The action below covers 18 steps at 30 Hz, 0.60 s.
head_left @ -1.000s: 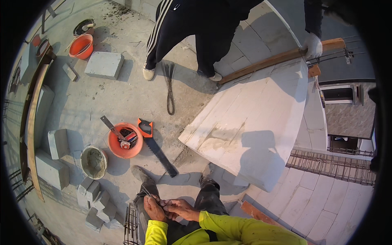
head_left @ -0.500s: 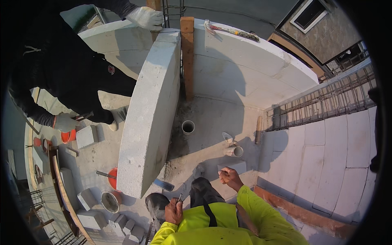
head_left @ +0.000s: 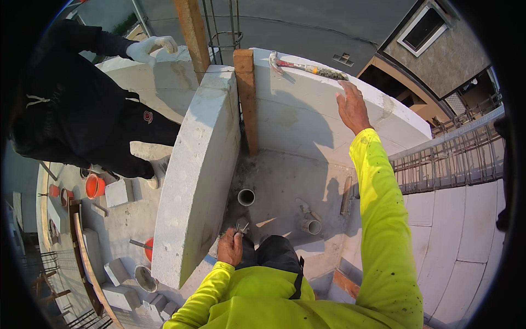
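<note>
My left hand [head_left: 230, 248] is closed in front of my lap, with thin metal nails [head_left: 241, 226] sticking up from its fingers. My right hand [head_left: 353, 108] is stretched out at the far wall [head_left: 296, 104], fingers extended and holding nothing. Its fingertips come close to the dark grip of a claw hammer [head_left: 307, 68], which lies along the wall's top; whether they touch cannot be made out. Left of me stands a thick white block partition [head_left: 189, 175]. An upright wooden board [head_left: 246, 98] is at its far end, where it meets the wall.
Beyond the partition a co-worker in dark clothes [head_left: 82, 104] raises a white-gloved hand [head_left: 150, 49]. Rebar [head_left: 223, 33] rises behind the corner. Two pipe stubs, one upright [head_left: 246, 197] and another [head_left: 312, 226], are near a trowel [head_left: 307, 208]. Buckets [head_left: 95, 186] and blocks [head_left: 119, 193] lie left.
My right hand has gone from near my lap up and forward to the hammer, its fingers opening out. My left hand has moved slightly forward. The co-worker's raised glove has left the partition's top.
</note>
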Tool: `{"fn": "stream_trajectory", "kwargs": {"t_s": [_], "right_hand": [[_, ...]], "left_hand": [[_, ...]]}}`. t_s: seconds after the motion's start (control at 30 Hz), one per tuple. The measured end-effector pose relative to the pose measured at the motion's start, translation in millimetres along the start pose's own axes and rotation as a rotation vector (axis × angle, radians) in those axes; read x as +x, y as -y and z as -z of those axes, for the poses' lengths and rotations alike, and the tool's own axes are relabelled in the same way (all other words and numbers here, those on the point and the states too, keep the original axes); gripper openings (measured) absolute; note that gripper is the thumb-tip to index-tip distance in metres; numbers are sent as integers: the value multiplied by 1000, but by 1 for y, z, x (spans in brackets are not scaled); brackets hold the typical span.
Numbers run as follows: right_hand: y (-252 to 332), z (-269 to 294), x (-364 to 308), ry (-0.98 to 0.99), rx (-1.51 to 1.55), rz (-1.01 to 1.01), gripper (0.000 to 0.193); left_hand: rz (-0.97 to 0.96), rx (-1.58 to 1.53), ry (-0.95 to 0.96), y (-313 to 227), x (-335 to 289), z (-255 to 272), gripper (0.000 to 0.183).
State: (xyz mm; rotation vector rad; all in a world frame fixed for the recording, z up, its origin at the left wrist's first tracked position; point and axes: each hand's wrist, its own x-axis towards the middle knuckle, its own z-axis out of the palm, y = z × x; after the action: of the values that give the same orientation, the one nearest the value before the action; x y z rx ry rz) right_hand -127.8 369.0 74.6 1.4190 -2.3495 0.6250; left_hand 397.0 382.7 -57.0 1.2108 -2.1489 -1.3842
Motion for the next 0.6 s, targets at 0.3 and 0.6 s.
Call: {"fn": "stream_trajectory", "kwargs": {"t_s": [0.3, 0.6], "right_hand": [[-85, -71, 134, 487, -346, -95, 72], [-98, -98, 123, 222, -158, 410, 56]], "left_hand": [[110, 47, -108, -2, 95, -18, 18], [-4, 177, -173, 11, 199, -130, 28]]}}
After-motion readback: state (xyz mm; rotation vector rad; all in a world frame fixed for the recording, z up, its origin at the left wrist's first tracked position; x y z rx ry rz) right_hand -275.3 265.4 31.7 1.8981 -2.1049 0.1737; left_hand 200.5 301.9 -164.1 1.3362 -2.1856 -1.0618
